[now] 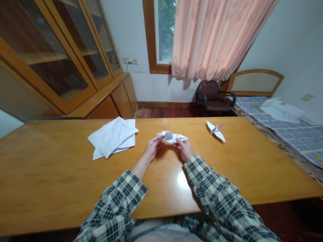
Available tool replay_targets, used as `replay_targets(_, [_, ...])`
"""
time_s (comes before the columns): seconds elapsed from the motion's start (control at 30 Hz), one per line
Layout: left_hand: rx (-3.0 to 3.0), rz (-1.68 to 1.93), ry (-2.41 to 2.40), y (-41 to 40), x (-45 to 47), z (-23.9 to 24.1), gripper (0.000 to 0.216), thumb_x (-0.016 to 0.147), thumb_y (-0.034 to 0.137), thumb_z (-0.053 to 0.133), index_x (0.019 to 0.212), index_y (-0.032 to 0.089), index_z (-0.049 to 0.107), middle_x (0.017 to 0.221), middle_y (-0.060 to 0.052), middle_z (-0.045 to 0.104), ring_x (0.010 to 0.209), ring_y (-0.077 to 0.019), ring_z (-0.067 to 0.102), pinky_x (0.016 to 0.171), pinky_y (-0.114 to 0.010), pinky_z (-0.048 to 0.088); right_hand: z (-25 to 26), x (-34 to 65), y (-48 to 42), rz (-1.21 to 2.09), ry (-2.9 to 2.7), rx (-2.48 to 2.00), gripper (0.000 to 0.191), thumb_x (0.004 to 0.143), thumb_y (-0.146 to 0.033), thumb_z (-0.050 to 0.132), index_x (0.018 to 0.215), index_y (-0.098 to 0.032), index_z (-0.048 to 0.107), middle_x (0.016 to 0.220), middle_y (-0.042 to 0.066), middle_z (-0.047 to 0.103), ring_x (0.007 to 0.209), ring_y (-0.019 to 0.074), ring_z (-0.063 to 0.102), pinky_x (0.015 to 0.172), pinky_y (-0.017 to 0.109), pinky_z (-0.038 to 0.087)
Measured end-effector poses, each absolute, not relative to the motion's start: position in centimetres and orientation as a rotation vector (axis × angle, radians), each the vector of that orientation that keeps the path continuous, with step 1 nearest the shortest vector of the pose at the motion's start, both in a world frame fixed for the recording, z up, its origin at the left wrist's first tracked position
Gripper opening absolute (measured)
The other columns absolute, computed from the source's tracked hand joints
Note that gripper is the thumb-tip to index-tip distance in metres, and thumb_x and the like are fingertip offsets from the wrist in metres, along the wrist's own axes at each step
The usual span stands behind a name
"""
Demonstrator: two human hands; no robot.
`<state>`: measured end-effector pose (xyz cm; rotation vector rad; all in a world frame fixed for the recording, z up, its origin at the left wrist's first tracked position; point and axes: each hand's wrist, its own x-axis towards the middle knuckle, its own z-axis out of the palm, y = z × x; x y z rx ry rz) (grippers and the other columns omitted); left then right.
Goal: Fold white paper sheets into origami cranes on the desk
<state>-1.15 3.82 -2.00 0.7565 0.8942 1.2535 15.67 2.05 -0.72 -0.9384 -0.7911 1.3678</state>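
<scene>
A small piece of folded white paper (169,137), long and pointed at its ends with an opening in the middle, is held between my two hands over the wooden table. My left hand (152,148) pinches its left end. The fingers of my right hand (184,148) are closed on its right part, near the pointed end. To the right on the table stands a white origami crane (216,131) with its wings spread, apart from both hands. Left of my left hand lies a loose stack of white paper sheets (113,136).
The wooden table (63,195) spans the view. Beyond it are a glass-door cabinet (101,80) at left, a brown armchair (210,95) by the pink curtain (207,37), and a bed (285,124) with crumpled white paper at right.
</scene>
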Motion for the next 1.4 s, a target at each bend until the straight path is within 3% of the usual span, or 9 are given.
replay_targets(0.27, [0.823, 1.38, 0.949, 3.7, -0.7, -2.4, 0.039, 0.063, 0.037, 0.078, 0.096, 0.017, 0.072, 0.105, -0.007, 0.071, 0.089, -0.0177, 0.064, 0.084, -0.031, 0.05, -0.7, 15.8, 1.9, 1.396, -0.755, -0.977, 0.042, 0.062, -0.047, 0.078, 0.091, -0.019, 0.067, 0.086, 0.004, 0.072, 0.074, 0.019, 0.065, 0.062, 0.03, 0.054])
replay_targets(0.43, [0.951, 1.368, 0.989, 3.7, -0.5, -2.8, 0.042, 0.069, 0.044, 0.074, 0.103, 0.019, 0.069, 0.104, -0.006, 0.069, 0.087, -0.019, 0.063, 0.08, -0.031, 0.051, -0.5, 15.8, 1.8, 1.411, -0.812, -0.953, 0.042, 0.063, -0.047, 0.077, 0.093, -0.019, 0.067, 0.092, 0.005, 0.072, 0.079, 0.0202, 0.067, 0.061, 0.029, 0.055])
replay_targets(0.63, [1.102, 1.38, 1.048, 3.6, -0.1, -3.3, 0.039, 0.082, 0.055, 0.056, 0.099, 0.02, 0.063, 0.109, -0.007, 0.06, 0.104, -0.0232, 0.056, 0.086, -0.036, 0.05, -0.5, 15.8, 1.8, 1.387, -0.773, -0.936, 0.038, 0.061, -0.039, 0.08, 0.09, -0.02, 0.064, 0.094, 0.004, 0.071, 0.084, 0.0207, 0.066, 0.066, 0.031, 0.056])
replay_targets(0.77, [1.536, 1.403, 1.241, 2.9, -0.3, -2.9, 0.03, 0.076, 0.043, 0.068, 0.096, 0.021, 0.065, 0.102, -0.007, 0.055, 0.108, -0.0259, 0.049, 0.102, -0.04, 0.036, -0.5, 15.9, 1.8, 1.453, -0.772, -0.891, 0.036, 0.064, -0.039, 0.078, 0.092, -0.021, 0.064, 0.095, 0.004, 0.071, 0.085, 0.0216, 0.067, 0.071, 0.034, 0.056])
replay_targets(0.93, [1.663, 1.458, 1.408, 2.2, -0.1, -1.7, 0.043, 0.063, 0.04, 0.079, 0.099, 0.021, 0.065, 0.105, -0.008, 0.05, 0.11, -0.0299, 0.045, 0.104, -0.042, 0.031, -0.3, 15.8, 1.5, 1.624, -0.761, -0.804, 0.033, 0.064, -0.037, 0.08, 0.09, -0.021, 0.065, 0.087, 0.001, 0.072, 0.078, 0.0174, 0.067, 0.076, 0.033, 0.056])
replay_targets(1.07, [1.56, 1.58, 1.443, 1.9, 0.2, -1.0, 0.038, 0.064, 0.037, 0.08, 0.095, 0.021, 0.066, 0.113, -0.01, 0.052, 0.118, -0.031, 0.043, 0.107, -0.041, 0.029, -0.6, 15.5, 1.2, 1.693, -0.836, -0.762, 0.034, 0.063, -0.038, 0.082, 0.087, -0.02, 0.065, 0.088, 0.002, 0.072, 0.078, 0.0166, 0.068, 0.077, 0.032, 0.055])
replay_targets(1.17, [1.463, 1.559, 1.294, 1.8, 0.2, -0.8, 0.03, 0.072, 0.037, 0.073, 0.097, 0.021, 0.066, 0.107, -0.008, 0.061, 0.112, -0.027, 0.052, 0.103, -0.037, 0.035, -0.8, 15.2, 1.1, 1.71, -0.936, -0.79, 0.039, 0.062, -0.041, 0.082, 0.089, -0.019, 0.065, 0.088, 0.003, 0.072, 0.075, 0.0174, 0.069, 0.074, 0.033, 0.056])
replay_targets(1.27, [1.367, 1.429, 1.152, 1.8, 0.3, -0.8, 0.027, 0.079, 0.042, 0.066, 0.094, 0.019, 0.066, 0.091, -0.006, 0.068, 0.092, -0.0233, 0.062, 0.088, -0.033, 0.045, -1.1, 14.8, 0.9, 1.713, -1.045, -0.832, 0.042, 0.062, -0.044, 0.081, 0.09, -0.018, 0.063, 0.083, 0.002, 0.07, 0.07, 0.0164, 0.069, 0.069, 0.032, 0.056])
replay_targets(1.4, [1.295, 1.409, 1.127, 2.0, 0.4, -0.8, 0.031, 0.078, 0.046, 0.064, 0.086, 0.015, 0.066, 0.083, -0.005, 0.07, 0.081, -0.0206, 0.064, 0.077, -0.03, 0.047, -1.6, 14.6, 0.9, 1.558, -1.2, -0.901, 0.038, 0.067, -0.045, 0.077, 0.081, -0.02, 0.052, 0.063, -0.007, 0.059, 0.048, 0.0088, 0.056, 0.047, 0.021, 0.047])
